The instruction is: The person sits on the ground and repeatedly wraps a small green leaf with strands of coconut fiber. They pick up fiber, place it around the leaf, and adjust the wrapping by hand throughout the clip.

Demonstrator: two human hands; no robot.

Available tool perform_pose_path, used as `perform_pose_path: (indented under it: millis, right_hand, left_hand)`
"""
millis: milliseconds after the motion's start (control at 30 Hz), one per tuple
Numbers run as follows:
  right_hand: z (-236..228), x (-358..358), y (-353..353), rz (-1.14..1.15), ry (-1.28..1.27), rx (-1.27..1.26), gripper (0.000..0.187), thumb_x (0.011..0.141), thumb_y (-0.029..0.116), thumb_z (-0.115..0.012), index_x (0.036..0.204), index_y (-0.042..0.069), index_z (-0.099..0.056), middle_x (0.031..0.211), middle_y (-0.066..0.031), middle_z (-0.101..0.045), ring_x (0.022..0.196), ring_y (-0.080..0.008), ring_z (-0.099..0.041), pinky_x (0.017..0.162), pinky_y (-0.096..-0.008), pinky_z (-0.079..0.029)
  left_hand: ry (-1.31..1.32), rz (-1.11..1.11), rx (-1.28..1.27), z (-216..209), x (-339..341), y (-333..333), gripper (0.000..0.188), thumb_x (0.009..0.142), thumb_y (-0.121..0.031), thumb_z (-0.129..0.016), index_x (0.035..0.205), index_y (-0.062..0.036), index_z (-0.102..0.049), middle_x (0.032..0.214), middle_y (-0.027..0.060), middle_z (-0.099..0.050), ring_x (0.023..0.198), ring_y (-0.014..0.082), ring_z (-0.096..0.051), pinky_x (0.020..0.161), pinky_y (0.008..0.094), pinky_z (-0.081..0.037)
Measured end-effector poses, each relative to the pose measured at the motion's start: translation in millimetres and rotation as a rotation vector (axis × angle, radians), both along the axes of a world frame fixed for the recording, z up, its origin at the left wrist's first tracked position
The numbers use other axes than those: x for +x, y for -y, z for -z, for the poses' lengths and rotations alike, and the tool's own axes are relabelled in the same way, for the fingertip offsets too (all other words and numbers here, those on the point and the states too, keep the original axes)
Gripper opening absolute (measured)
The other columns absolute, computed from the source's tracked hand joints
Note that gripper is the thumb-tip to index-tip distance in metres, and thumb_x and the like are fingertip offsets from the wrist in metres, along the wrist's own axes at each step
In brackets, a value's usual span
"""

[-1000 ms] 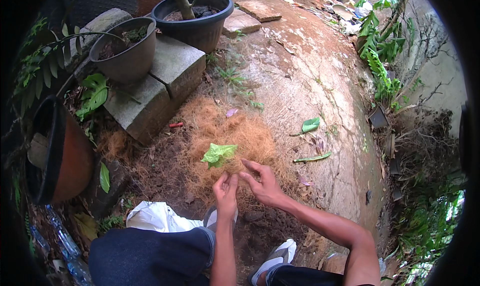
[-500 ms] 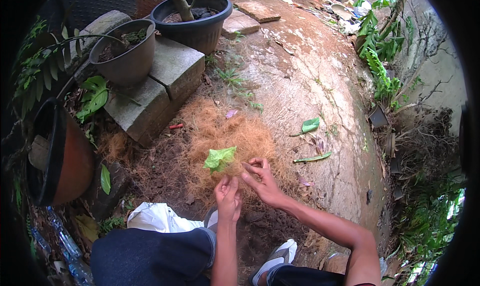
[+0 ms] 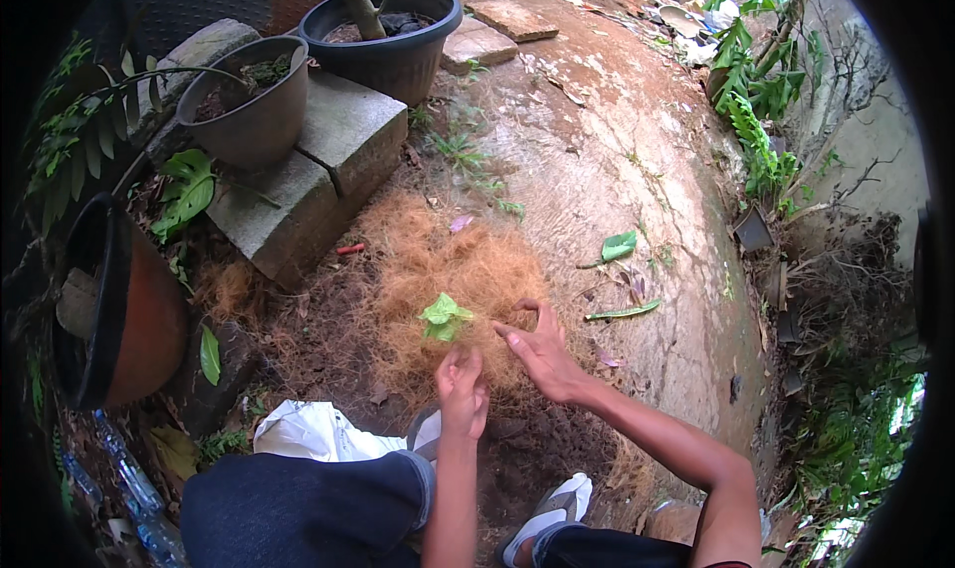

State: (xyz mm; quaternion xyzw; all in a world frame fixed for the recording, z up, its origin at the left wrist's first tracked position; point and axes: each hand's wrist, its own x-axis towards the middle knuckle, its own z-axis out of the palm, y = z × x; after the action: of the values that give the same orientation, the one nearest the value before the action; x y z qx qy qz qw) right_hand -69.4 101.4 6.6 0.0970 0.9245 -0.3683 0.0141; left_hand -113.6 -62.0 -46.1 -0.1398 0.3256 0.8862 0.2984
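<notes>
Orange-brown loose fibre heap [image 3: 448, 245] is lying on rough reddish-brown ground [image 3: 587, 180], ahead of both hands. Bare right hand [image 3: 547, 357] is hovering over its near right side, grip spread, thumb and index apart. Bare left hand [image 3: 462, 389] is curling in at the near edge; can't tell if its grip is pinching anything. Crumpled light-green leaf [image 3: 444, 315] is showing just above it, against the fibre. Short red cylindrical piece [image 3: 350, 250] is lying by the heap's left edge.

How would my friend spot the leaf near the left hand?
Start at the concrete blocks, then go right and down to the orange-brown fibre heap. Over its near side, just beyond the left hand, is the pale-green leaf. It looks bright and crumpled, unlike the darker leaf farther right.
</notes>
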Motion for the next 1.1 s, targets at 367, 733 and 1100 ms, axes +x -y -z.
perform_pose_path:
  millis: [367, 733, 1100]
  right_hand:
    - [-45, -18, -17, -0.028, -0.585, 0.242, 0.032, 0.101, 0.017, -0.055, 0.127, 0.005, -0.070, 0.123, -0.0152, -0.066, 0.118, -0.0289, -0.062, 0.107, -0.0463, -0.038]
    - [-50, -12, 26, -0.541, -0.262, 0.462, 0.081, 0.103, 0.047, -0.048, 0.160, -0.005, -0.027, 0.169, -0.0222, -0.026, 0.159, -0.0334, -0.022, 0.125, -0.0529, -0.020]
    - [-25, -7, 18, -0.331, -0.406, 0.114, 0.075, 0.100, 0.028, -0.057, 0.156, -0.012, -0.028, 0.161, -0.0324, -0.033, 0.149, -0.0451, -0.036, 0.121, -0.0494, -0.031]
  left_hand:
    - [-0.159, -0.135, -0.214, 4, -2, -9, 0.062, 0.098, -0.018, -0.076, 0.146, 0.0016, -0.041, 0.100, 0.0018, -0.062, 0.074, 0.0064, -0.057, 0.056, 0.0227, -0.046]
    - [-0.601, -0.227, -0.308, 13, 5, -15, 0.057, 0.102, -0.018, -0.069, 0.143, 0.0128, -0.044, 0.132, 0.0206, -0.061, 0.120, 0.0248, -0.063, 0.104, 0.0341, -0.050]
    - [-0.467, -0.132, -0.232, -7, 10, -20, 0.060, 0.099, 0.002, -0.068, 0.146, 0.0183, -0.035, 0.141, 0.0239, -0.053, 0.129, 0.0242, -0.057, 0.109, 0.0353, -0.049]
